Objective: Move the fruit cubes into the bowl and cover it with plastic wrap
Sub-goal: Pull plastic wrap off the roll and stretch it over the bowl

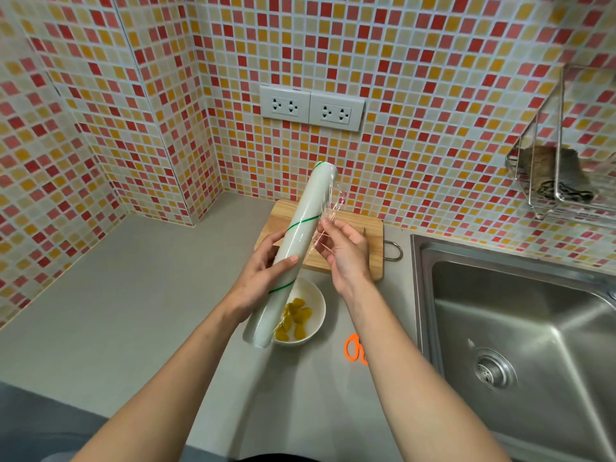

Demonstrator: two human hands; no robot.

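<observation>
A long white roll of plastic wrap [301, 235] with green stripes is held tilted above the counter. My left hand [260, 278] grips its lower half. My right hand [343, 251] pinches the loose clear film edge [328, 211] peeling off the roll's right side. Under the roll's lower end sits a white bowl [315, 303] holding yellow fruit cubes [295, 320], partly hidden by the roll. Behind the hands lies a wooden cutting board [370, 235].
Orange-handled scissors [353, 350] lie on the grey counter right of the bowl, partly under my right forearm. A steel sink [520, 328] fills the right side. A wire rack [553, 175] with a cloth hangs on the tiled wall. Wall sockets [311, 108] sit above the board.
</observation>
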